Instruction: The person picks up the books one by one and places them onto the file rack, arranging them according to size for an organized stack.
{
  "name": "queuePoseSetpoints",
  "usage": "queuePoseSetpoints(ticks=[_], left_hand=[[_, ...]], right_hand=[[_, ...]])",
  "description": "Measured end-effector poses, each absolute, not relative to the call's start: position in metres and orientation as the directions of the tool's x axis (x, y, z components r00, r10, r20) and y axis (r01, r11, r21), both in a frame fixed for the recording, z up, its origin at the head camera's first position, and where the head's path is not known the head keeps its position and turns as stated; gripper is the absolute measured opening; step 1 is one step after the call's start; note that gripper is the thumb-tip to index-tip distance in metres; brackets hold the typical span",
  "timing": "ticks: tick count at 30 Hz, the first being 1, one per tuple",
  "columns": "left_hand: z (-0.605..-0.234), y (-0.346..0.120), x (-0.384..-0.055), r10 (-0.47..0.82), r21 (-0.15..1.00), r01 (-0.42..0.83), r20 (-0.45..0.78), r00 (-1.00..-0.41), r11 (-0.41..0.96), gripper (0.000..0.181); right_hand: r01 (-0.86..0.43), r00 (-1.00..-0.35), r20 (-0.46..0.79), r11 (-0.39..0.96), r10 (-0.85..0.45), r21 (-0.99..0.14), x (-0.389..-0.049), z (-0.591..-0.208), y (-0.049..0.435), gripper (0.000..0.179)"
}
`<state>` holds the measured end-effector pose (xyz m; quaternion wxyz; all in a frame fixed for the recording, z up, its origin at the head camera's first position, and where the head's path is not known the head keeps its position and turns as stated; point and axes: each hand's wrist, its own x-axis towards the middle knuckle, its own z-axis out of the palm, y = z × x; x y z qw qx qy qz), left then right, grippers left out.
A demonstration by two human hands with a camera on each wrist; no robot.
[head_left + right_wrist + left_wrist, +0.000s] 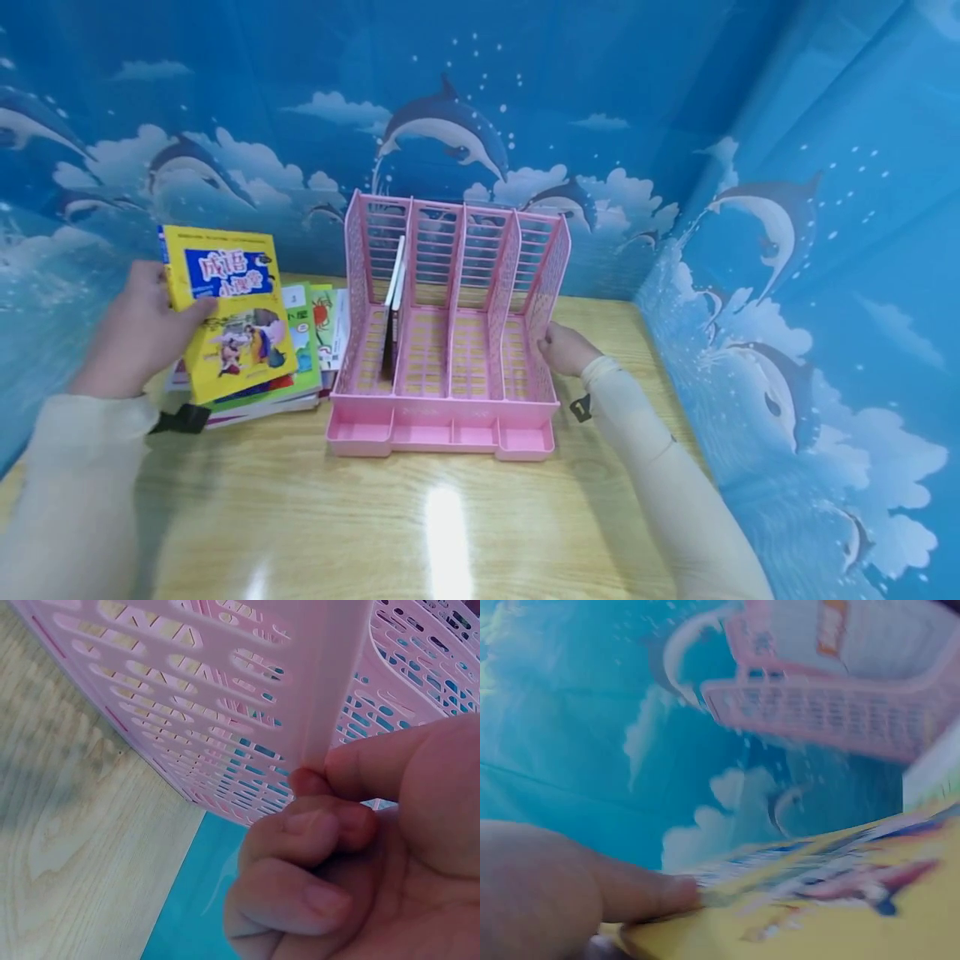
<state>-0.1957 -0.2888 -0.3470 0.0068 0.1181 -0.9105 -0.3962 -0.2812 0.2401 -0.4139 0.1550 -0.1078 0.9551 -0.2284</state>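
My left hand (142,321) grips a yellow book (232,321) by its left edge, thumb over the cover, which faces up with pink and white lettering. In the left wrist view the thumb (641,892) presses on the blurred cover. Under and behind this book lies a stack of thin books (302,333). A pink file rack (442,409) with several upright compartments stands to the right. Its leftmost compartment holds a thin book or books (392,312) standing on edge. My right hand (567,348) pinches the rack's right side panel (315,712) between thumb and curled fingers.
Shallow trays (423,432) run along the rack's front. Everything rests on a light wooden table (360,525). A blue dolphin-print curtain (600,83) hangs behind the table and along its sides. A small black tag (581,407) is near the right wrist.
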Motion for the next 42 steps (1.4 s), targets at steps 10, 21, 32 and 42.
queuePoseSetpoints(ticks=[10,21,32,42], left_hand=[[-0.342,-0.247,-0.189,-0.328,0.818,-0.052,0.171,-0.929,0.573,0.06],[-0.33,-0.206,-0.168,-0.317,0.832,0.232,0.428,-0.846,0.503,0.054],[-0.349,-0.17,-0.184,-0.234,0.796,0.358,0.515,-0.825,0.488,0.046],[-0.37,-0.146,-0.215,-0.217,0.822,0.287,0.435,-0.874,0.493,0.045]], right_hand=[[-0.133,-0.932,-0.235,0.864,-0.275,-0.485,-0.282,-0.417,0.243,0.053],[-0.138,-0.928,-0.235,0.855,-0.287,-0.501,-0.283,-0.419,0.244,0.055],[-0.163,-0.928,-0.226,0.867,-0.297,-0.471,-0.287,-0.419,0.243,0.053],[-0.15,-0.925,-0.234,0.855,-0.298,-0.497,-0.288,-0.42,0.243,0.053]])
